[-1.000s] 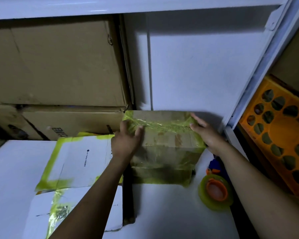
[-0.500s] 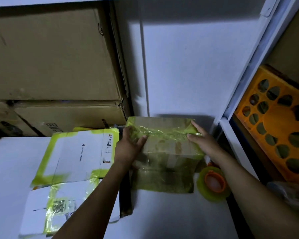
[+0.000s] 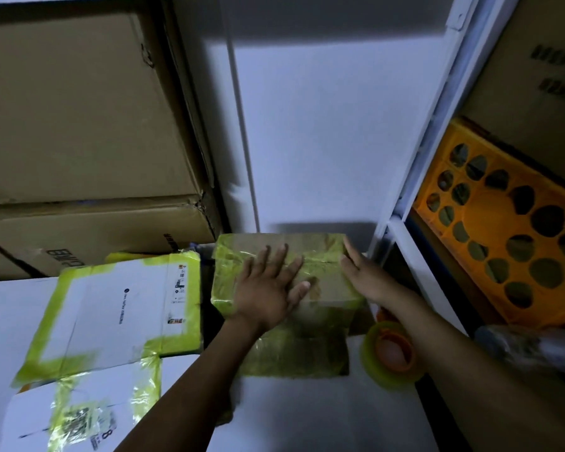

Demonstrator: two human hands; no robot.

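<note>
On the head camera I saw the brown cardboard box bound in yellow-green tape standing on the white table, close to the white back wall. It stood between a flat white parcel edged with the same tape and a yellow-green tape roll with an orange core. The left hand lay flat on the box's top, fingers spread and straight. The right hand pressed against its right side, fingers straight, grasping nothing.

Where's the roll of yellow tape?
In the head view, the yellow-green tape roll with an orange core lies on the white table, lower right, just right of the yellow-taped brown cardboard box.
</note>
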